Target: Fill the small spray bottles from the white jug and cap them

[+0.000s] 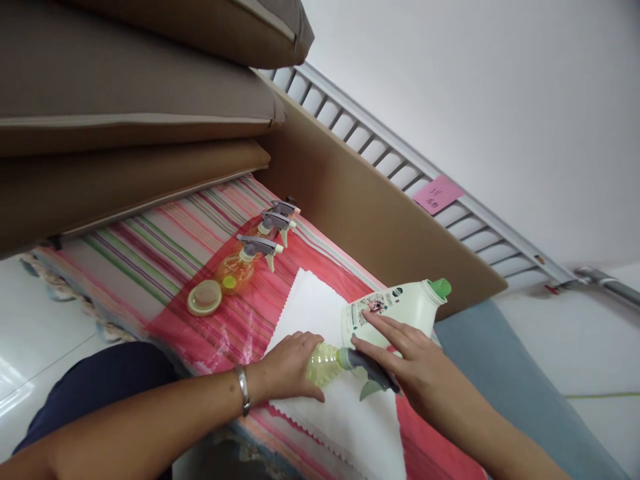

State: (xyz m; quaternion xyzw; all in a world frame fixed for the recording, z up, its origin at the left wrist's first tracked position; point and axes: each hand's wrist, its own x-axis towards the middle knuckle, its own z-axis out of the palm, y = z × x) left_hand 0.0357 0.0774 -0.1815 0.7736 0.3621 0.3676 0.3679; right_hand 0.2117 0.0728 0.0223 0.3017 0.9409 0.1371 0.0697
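Note:
My left hand (293, 367) is wrapped around the clear, yellowish body of a spray bottle (325, 363), which lies tilted with its grey trigger head (373, 369) pointing right. Over that head, my right hand (413, 360) has its fingers stretched out and apart; I cannot tell how firmly it touches the sprayer. Right behind the fingers is a pale green jug (400, 307) with a green spout and a printed label. Under the bottle lies a white cloth (300, 307) with zigzag edges.
Several amber spray bottles (239, 267) with grey triggers and a round lidded jar (204, 297) are on a red sheer cloth (220, 333). Stacked brown cushions (135, 73) rise at upper left. A tan board (360, 187) leans before a white radiator (345, 123) with a pink note (439, 195).

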